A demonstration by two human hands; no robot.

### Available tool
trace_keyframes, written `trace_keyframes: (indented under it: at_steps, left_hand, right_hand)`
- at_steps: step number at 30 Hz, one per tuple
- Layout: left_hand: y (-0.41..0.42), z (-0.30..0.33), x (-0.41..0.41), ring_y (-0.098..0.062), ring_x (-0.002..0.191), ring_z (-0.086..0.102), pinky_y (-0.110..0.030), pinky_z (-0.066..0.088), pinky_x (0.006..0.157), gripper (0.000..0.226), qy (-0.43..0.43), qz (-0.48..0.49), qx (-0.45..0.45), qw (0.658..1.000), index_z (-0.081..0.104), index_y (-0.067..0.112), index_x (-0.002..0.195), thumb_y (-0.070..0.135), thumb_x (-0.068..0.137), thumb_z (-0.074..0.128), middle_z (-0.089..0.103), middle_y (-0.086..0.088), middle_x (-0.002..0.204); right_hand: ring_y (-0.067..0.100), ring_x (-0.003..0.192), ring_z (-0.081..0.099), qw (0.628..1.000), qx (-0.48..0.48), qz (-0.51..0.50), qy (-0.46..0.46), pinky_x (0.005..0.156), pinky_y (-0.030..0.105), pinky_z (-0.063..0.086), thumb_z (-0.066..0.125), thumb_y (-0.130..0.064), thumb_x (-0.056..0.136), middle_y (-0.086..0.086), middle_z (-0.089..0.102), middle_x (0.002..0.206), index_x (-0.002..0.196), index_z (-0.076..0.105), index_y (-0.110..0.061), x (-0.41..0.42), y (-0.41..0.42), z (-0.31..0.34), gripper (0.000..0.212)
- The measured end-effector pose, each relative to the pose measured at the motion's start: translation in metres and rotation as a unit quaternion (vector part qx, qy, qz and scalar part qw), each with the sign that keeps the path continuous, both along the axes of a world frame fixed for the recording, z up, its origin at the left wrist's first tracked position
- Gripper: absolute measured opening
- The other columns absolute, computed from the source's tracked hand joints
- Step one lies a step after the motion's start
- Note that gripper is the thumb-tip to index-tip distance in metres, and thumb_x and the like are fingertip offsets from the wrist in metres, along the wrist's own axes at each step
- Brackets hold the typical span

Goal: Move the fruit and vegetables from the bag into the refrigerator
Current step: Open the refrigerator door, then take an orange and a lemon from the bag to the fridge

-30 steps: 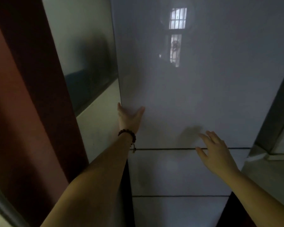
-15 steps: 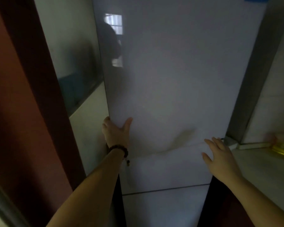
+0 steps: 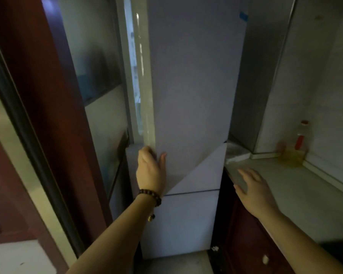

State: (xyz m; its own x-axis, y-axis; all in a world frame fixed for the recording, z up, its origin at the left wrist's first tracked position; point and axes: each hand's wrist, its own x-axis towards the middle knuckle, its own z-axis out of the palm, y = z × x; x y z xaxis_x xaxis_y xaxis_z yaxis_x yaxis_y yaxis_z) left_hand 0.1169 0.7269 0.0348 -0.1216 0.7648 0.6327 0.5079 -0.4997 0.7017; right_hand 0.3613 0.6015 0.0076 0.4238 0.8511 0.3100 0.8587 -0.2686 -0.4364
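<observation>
Since half a second ago the tall pale-grey upper refrigerator door has swung out from its left edge, so a lit strip of the refrigerator interior shows beside it, and the right hand has drifted from the door front to the counter. Nearest, the left hand, with a dark beaded bracelet on its wrist, grips the door's lower left corner, fingers curled round the edge and thumb flat on the front. That right hand hovers with fingers spread and loose, holding nothing, over the left edge of the pale stone countertop. Standing upright, the door runs floor to ceiling, its opened edge facing the camera. A clear plastic oil bottle with a red label stands at the countertop's far edge. Neither bag nor produce is in view.
</observation>
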Motion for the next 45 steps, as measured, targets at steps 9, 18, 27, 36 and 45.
trace_keyframes:
  at_steps: [9, 18, 27, 36, 45]
  left_hand:
    - [-0.131, 0.006, 0.091, -0.028, 0.080, 0.058, -0.029, 0.041, 0.054, 0.039, 0.083, -0.123, 0.024, 0.989, 0.048, 0.003, 0.111, 0.028, 0.085, 0.064, 0.052, -0.011, 0.104]
    - [-0.157, 0.021, 0.135, -0.024, 0.083, 0.057, -0.037, 0.053, 0.068, 0.033, 0.150, -0.270, 0.120, 0.944, 0.050, 0.011, 0.109, 0.035, 0.087, 0.053, 0.052, -0.006, 0.105]
    - [-0.097, 0.000, 0.153, -0.025, 0.143, 0.011, -0.040, 0.011, 0.116, 0.079, 0.316, -0.241, 0.039, 0.917, 0.026, 0.013, 0.143, 0.053, 0.082, 0.057, 0.020, -0.011, 0.154]
    - [-0.109, 0.010, 0.219, -0.021, 0.145, 0.003, -0.043, 0.011, 0.117, 0.078, 0.372, -0.341, 0.071, 0.860, 0.011, 0.027, 0.149, 0.052, 0.085, 0.049, 0.012, 0.000, 0.157]
    - [-0.117, 0.040, 0.281, -0.021, 0.144, 0.005, -0.050, 0.021, 0.112, 0.084, 0.467, -0.370, 0.031, 0.802, 0.006, 0.031, 0.149, 0.057, 0.080, 0.047, 0.012, 0.004, 0.157]
  right_hand:
    - [0.031, 0.136, 0.031, 0.999, -0.007, -0.044, 0.007, 0.110, 0.042, 0.031, 0.056, -0.027, 0.091, 0.014, 0.032, 0.150, 0.140, 0.040, -0.014, 0.017, -0.116, 0.009, 0.053]
    - [0.024, 0.140, 0.025, 0.994, 0.018, -0.106, 0.024, 0.113, 0.043, 0.027, 0.049, -0.029, 0.094, 0.006, 0.025, 0.153, 0.144, 0.032, -0.020, 0.051, -0.171, 0.031, 0.054]
    - [0.027, 0.139, 0.026, 0.985, 0.002, -0.171, 0.018, 0.112, 0.044, 0.029, 0.049, -0.030, 0.094, 0.008, 0.025, 0.153, 0.145, 0.031, -0.020, 0.072, -0.189, 0.028, 0.055]
    - [0.026, 0.138, 0.026, 0.973, -0.010, -0.229, 0.031, 0.112, 0.045, 0.028, 0.048, -0.030, 0.094, 0.007, 0.021, 0.154, 0.146, 0.029, -0.021, 0.084, -0.197, 0.016, 0.055]
    - [0.023, 0.144, 0.013, 0.961, -0.011, -0.277, 0.014, 0.115, 0.046, 0.022, 0.049, -0.029, 0.094, 0.007, 0.020, 0.155, 0.145, 0.031, -0.020, 0.105, -0.206, 0.022, 0.054]
